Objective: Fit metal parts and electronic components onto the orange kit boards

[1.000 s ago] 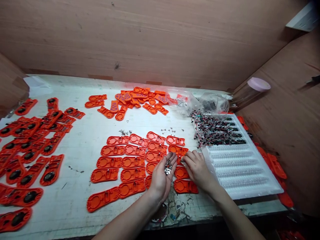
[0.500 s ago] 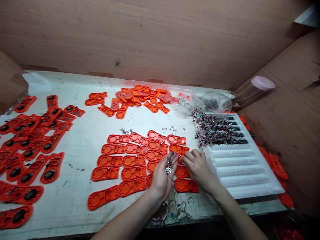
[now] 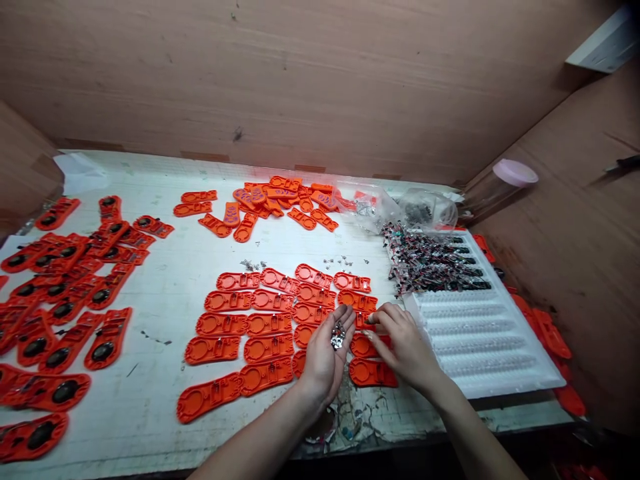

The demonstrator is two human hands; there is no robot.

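Note:
My left hand (image 3: 325,353) is palm up and cupped, holding a little heap of small shiny metal parts (image 3: 338,335). Just to its right, my right hand (image 3: 403,340) hovers over the orange plastic casings, thumb and index finger apart, with nothing visible between them. Its fingertips are at a casing (image 3: 361,320) that my hands partly cover. Rows of similar orange casing halves (image 3: 270,323) lie hollow side up around my left hand, each with a round recess. Another casing (image 3: 373,372) rests below my right hand.
On the left lie many orange casings with black round parts (image 3: 63,310). More casings (image 3: 283,193) are heaped at the back beside plastic bags (image 3: 370,207). A white foam tray (image 3: 480,340) carries wired circuit boards (image 3: 435,260). A lidded clear jar (image 3: 505,187) stands behind it.
My right thumb and index finger have spread apart from a pinch near the casing. My left hand stays cupped around the metal parts. The camera view has shifted slightly.

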